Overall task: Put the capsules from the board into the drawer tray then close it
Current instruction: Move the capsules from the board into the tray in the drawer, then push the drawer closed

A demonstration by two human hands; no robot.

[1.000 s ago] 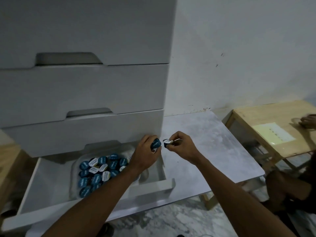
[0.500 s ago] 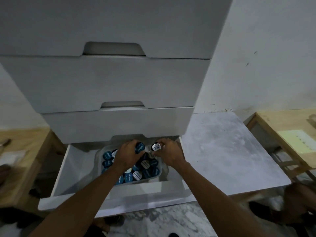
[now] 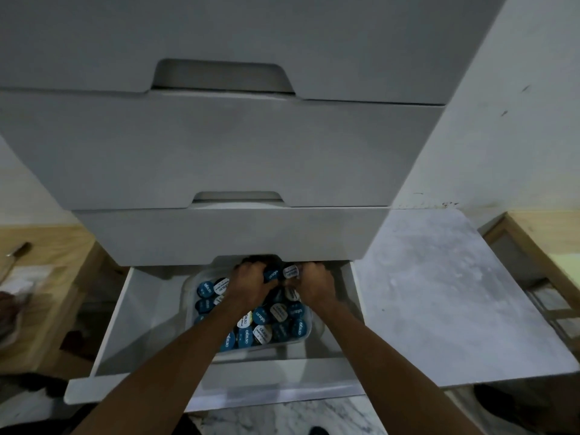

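Now left grip curled round a blue capsule, right grip pinching a white-lidded capsule, both low over the tray, presumably for short drops.

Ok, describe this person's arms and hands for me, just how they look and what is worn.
Both grips are bare hands: the left hand and the right hand wear no gloves, and no ring or watch can be made out in the dim light. The left forearm and right forearm are uncovered down to the picture's edge; no sleeve shows.
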